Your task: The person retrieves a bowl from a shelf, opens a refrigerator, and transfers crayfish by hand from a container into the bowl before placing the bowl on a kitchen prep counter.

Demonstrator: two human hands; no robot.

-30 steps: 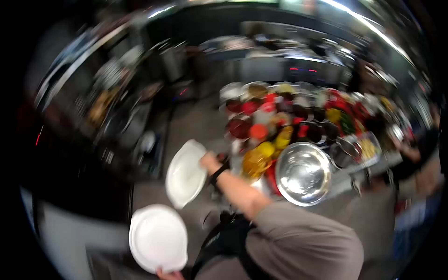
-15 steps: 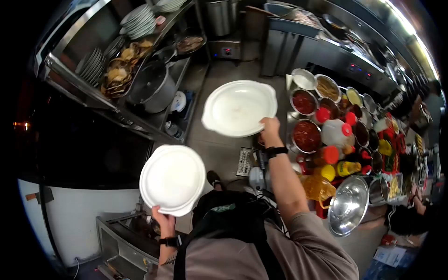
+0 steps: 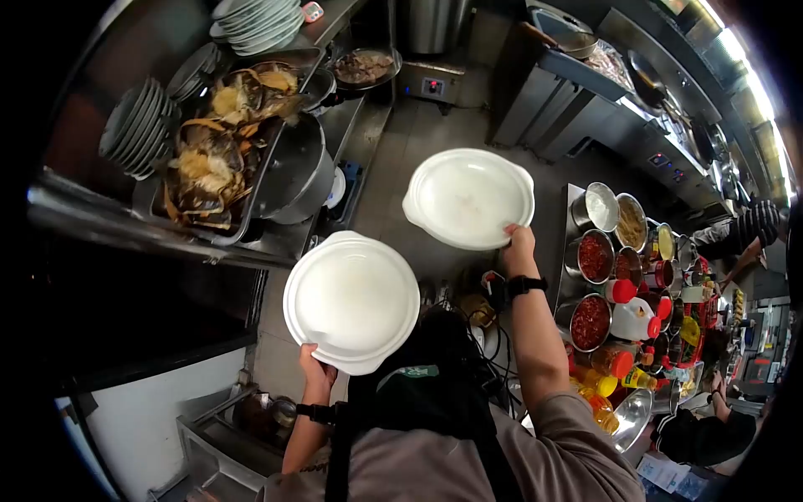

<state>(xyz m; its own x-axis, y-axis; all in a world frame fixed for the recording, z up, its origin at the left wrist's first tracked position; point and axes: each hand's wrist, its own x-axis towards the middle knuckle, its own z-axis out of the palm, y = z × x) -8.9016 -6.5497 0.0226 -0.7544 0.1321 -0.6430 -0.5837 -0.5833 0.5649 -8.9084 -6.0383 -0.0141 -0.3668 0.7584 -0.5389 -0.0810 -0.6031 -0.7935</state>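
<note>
Two white dishes with small side lugs are held up in front of my body. My left hand (image 3: 317,369) grips the lower rim of the round dish (image 3: 351,297), thumb on top and fingers beneath it. The oval dish (image 3: 469,197) is a little farther forward and to the right. My right hand (image 3: 519,248) holds it at its lower right rim. Both dishes look empty and do not touch each other. The undersides of the dishes and most of my fingers are hidden.
On the left, a metal shelf (image 3: 159,230) bears a tray of brownish food (image 3: 209,167), stacked plates (image 3: 259,25) and a deep pot (image 3: 293,171). Bowls of red sauce (image 3: 590,322) and bottles crowd a counter at the right. Other people stand at the far right.
My view has turned toward the left shelf, which now appears nearer. Both dishes stay in my hands and sit farther right in view, the round one higher up and closer to the oval one.
</note>
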